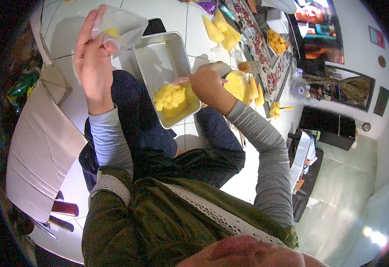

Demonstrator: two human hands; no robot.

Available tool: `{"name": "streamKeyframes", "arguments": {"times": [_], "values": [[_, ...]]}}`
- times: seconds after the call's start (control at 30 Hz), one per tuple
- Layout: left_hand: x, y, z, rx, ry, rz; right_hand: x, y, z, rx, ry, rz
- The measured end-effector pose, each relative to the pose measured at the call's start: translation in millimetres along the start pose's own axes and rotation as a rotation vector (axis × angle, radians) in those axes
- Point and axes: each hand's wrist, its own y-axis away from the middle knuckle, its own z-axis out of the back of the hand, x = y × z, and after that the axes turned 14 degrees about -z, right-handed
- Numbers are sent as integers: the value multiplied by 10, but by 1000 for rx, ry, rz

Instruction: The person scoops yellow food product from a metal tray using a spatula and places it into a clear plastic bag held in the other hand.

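Observation:
My left hand [94,63], raised at the upper left, holds a clear plastic piping bag [129,26]. A small lump of yellow cream [112,32] shows inside the bag. Beside it, a rectangular metal pan [159,61] is tilted above my lap. Thick yellow cream [171,97] is heaped at the pan's near end. Over the pan's right wall, my right hand [209,81] grips a pink spatula [180,80], whose blade meets the top of the cream. My fingers hide most of its handle.
Several filled piping bags [221,30] lie on the tiled floor ahead. Right of my right hand are a bowl [248,90] of yellow cream, a jar [249,67] and more filled bags [253,91]. Golden balls [276,43] fill a tray farther off. Cardboard [44,150] stands at left.

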Motion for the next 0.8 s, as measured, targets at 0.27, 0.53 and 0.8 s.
{"name": "streamKeyframes", "arguments": {"times": [0.27, 0.53, 0.8], "values": [[-6, 10, 3, -10, 43, -1, -232, 207, -10, 27, -201, -20], [-9, 24, -46, -1, -15, -7, -253, 330, -84, 21, -387, -62], [-12, 10, -53, -18, -97, -15, 41, 131, -923, 594, -1759, -323]]}}
